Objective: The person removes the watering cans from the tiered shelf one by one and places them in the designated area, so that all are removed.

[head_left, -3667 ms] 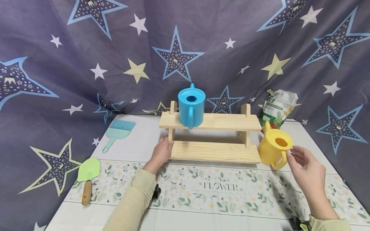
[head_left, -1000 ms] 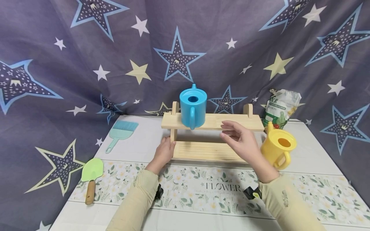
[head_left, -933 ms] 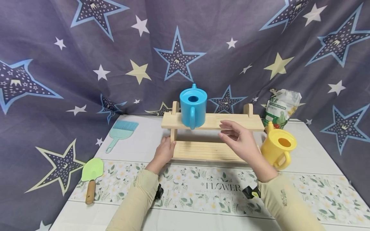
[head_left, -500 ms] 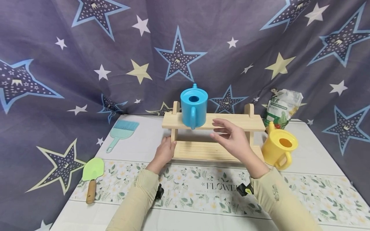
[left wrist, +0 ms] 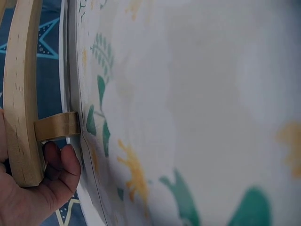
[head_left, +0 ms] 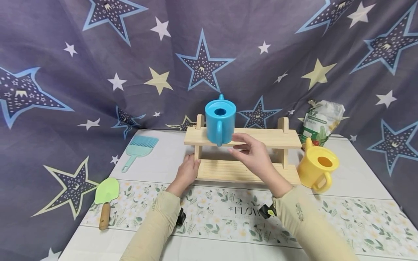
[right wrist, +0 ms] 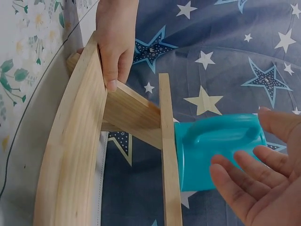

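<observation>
A two-tier wooden shelf [head_left: 248,172] stands mid-table. My left hand [head_left: 187,171] grips the left end of its lower board; in the left wrist view the curled fingers [left wrist: 68,169] wrap under the board [left wrist: 21,94]. On the upper board, toward the left, a blue toy watering can [head_left: 220,121] stands upright with its handle facing me. My right hand [head_left: 253,154], fingers parted and loosely bent, is just right of the can and in front of the shelf. In the right wrist view its fingers overlap the can [right wrist: 207,153], and nothing is held in them.
A yellow watering can [head_left: 315,165] stands at the shelf's right end, with a printed bag [head_left: 321,121] behind it. On the left lie a teal hand brush [head_left: 138,146] and a green trowel with a wooden handle [head_left: 106,197]. A starry curtain [head_left: 209,43] hangs behind.
My right hand has moved left from beside the yellow watering can, across the shelf, to the blue one. The left hand keeps its grip on the shelf, and both cans stay put.
</observation>
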The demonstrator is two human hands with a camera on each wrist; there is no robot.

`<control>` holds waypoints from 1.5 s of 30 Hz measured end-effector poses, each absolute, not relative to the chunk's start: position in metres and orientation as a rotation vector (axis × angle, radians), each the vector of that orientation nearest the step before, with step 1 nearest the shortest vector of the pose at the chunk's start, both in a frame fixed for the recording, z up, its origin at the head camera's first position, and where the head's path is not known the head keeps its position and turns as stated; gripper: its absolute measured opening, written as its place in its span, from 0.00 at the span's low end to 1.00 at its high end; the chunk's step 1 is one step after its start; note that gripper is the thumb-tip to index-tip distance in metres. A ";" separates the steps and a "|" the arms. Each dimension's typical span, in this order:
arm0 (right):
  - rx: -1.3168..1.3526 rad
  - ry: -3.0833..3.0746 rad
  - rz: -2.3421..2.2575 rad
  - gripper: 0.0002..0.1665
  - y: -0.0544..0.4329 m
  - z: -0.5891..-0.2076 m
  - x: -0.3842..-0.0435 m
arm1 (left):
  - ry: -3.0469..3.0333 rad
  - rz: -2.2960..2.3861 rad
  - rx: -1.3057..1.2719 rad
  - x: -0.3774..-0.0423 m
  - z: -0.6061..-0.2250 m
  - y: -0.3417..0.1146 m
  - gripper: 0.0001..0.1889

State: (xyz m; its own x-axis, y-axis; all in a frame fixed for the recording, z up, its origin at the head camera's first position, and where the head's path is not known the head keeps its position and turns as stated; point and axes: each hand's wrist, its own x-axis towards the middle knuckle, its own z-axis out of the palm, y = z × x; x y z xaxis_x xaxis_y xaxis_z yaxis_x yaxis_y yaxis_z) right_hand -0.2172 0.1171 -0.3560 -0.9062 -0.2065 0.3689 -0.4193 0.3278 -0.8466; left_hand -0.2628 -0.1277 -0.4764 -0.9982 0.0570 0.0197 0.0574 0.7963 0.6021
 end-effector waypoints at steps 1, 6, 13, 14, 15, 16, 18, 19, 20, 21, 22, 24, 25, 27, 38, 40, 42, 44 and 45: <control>0.573 -2.399 1.614 0.28 0.115 -0.357 -0.218 | -2.974 -1.000 -0.095 -0.263 -0.476 -0.128 0.25; 0.556 -2.405 1.580 0.27 0.107 -0.359 -0.223 | -2.972 -0.990 -0.097 -0.262 -0.477 -0.128 0.25; 0.547 -2.387 1.584 0.25 0.098 -0.361 -0.228 | -2.968 -0.976 -0.092 -0.262 -0.477 -0.128 0.25; 0.548 -2.385 1.584 0.25 0.096 -0.361 -0.228 | -2.964 -0.971 -0.095 -0.262 -0.477 -0.128 0.25; 0.548 -2.385 1.583 0.24 0.095 -0.361 -0.229 | -2.963 -0.970 -0.093 -0.262 -0.477 -0.128 0.25; 0.546 -2.386 1.580 0.24 0.094 -0.361 -0.229 | -2.964 -0.967 -0.093 -0.261 -0.477 -0.128 0.25; 0.539 -2.392 1.568 0.24 0.093 -0.362 -0.230 | -2.964 -0.966 -0.093 -0.262 -0.477 -0.128 0.25; 0.537 -2.395 1.565 0.24 0.092 -0.363 -0.231 | -2.964 -0.964 -0.094 -0.262 -0.477 -0.128 0.24; 0.538 -2.399 1.561 0.24 0.091 -0.363 -0.232 | -2.966 -0.966 -0.092 -0.262 -0.477 -0.128 0.24; 0.536 -2.403 1.559 0.24 0.090 -0.364 -0.233 | -2.966 -0.965 -0.091 -0.262 -0.477 -0.128 0.24; 0.536 -2.407 1.560 0.24 0.089 -0.365 -0.233 | -2.969 -0.962 -0.091 -0.262 -0.477 -0.128 0.24; 0.538 -2.412 1.565 0.24 0.088 -0.367 -0.235 | -2.970 -0.962 -0.091 -0.262 -0.477 -0.128 0.24; 0.537 -2.414 1.569 0.24 0.087 -0.367 -0.236 | -2.971 -0.963 -0.090 -0.262 -0.477 -0.128 0.24; 0.539 -2.416 1.574 0.24 0.086 -0.369 -0.237 | -2.974 -0.968 -0.087 -0.262 -0.477 -0.127 0.25; 0.495 -2.429 1.616 0.20 0.077 -0.370 -0.242 | -2.974 -0.990 -0.075 -0.261 -0.476 -0.128 0.25; 0.490 -2.425 1.619 0.19 0.076 -0.370 -0.243 | -2.977 -0.989 -0.074 -0.261 -0.476 -0.128 0.25; 0.488 -2.421 1.618 0.19 0.075 -0.371 -0.243 | -2.979 -0.987 -0.073 -0.261 -0.476 -0.128 0.25; 0.486 -2.418 1.615 0.18 0.074 -0.371 -0.245 | -2.977 -0.990 -0.074 -0.262 -0.477 -0.128 0.25; 0.482 -2.418 1.614 0.18 0.074 -0.372 -0.245 | -2.976 -0.992 -0.076 -0.262 -0.477 -0.128 0.25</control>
State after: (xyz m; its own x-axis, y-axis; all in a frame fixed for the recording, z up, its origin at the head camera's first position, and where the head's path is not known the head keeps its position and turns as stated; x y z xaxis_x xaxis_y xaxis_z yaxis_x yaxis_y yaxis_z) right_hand -0.2451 0.0742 -0.3719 -0.9281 -0.1598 0.3362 -0.3718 0.3526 -0.8588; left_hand -0.2619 -0.1282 -0.4770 -0.9988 0.0448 0.0187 0.0471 0.7991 0.5993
